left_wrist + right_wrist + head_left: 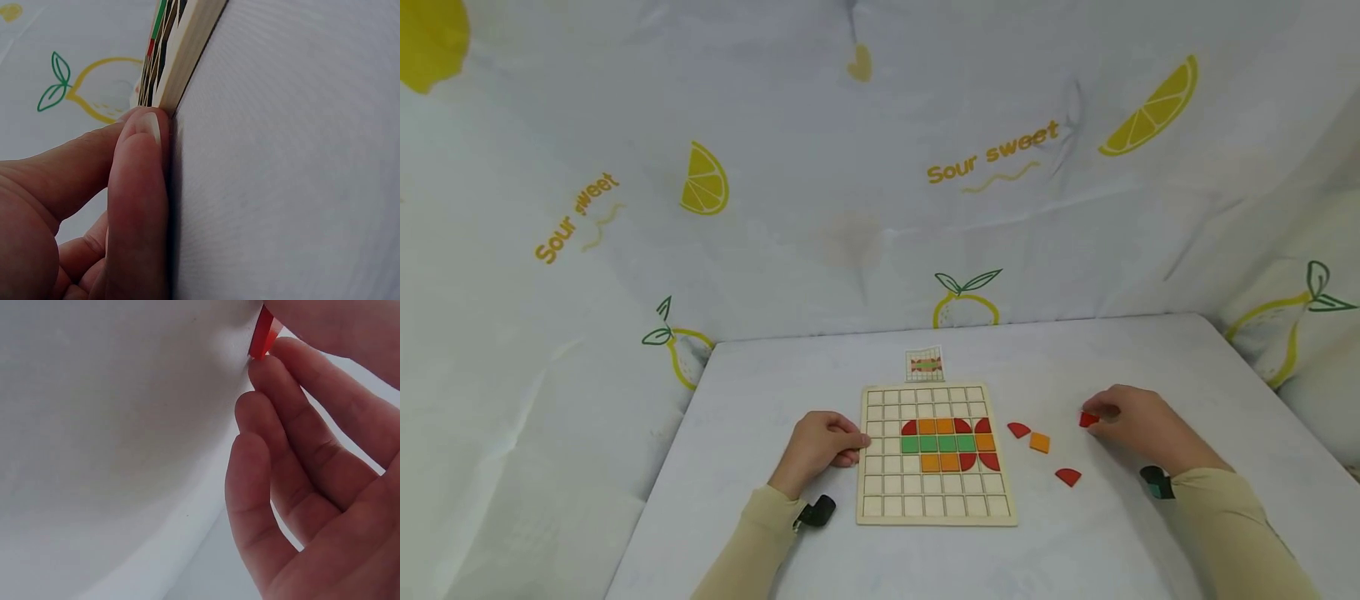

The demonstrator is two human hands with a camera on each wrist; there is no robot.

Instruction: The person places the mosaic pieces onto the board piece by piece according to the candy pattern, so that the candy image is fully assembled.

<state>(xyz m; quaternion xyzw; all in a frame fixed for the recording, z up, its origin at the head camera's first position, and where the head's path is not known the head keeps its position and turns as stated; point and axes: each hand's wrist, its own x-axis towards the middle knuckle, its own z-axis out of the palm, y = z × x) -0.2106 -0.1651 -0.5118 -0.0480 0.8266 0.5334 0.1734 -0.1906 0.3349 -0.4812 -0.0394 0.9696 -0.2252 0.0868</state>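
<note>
A wooden grid board (883, 483) lies on the table, with green, orange and red pieces set in its middle rows. At its left edge, the left hand (822, 446) pinches the rim between thumb and finger; the left wrist view shows the fingertips (147, 128) right on the board's edge (187, 56). Off to the right, the right hand (1131, 423) pinches a red piece (1087, 419) between thumb and index finger, low over the table. That red piece (261, 337) is partly hidden by the thumb in the right wrist view.
Between board and right hand lie a red quarter-circle piece (1018, 430), an orange square (1039, 442) and another red quarter-circle (1068, 477). A small pattern card (924, 353) lies behind the board. A lemon-print cloth (850, 233) hangs behind the table.
</note>
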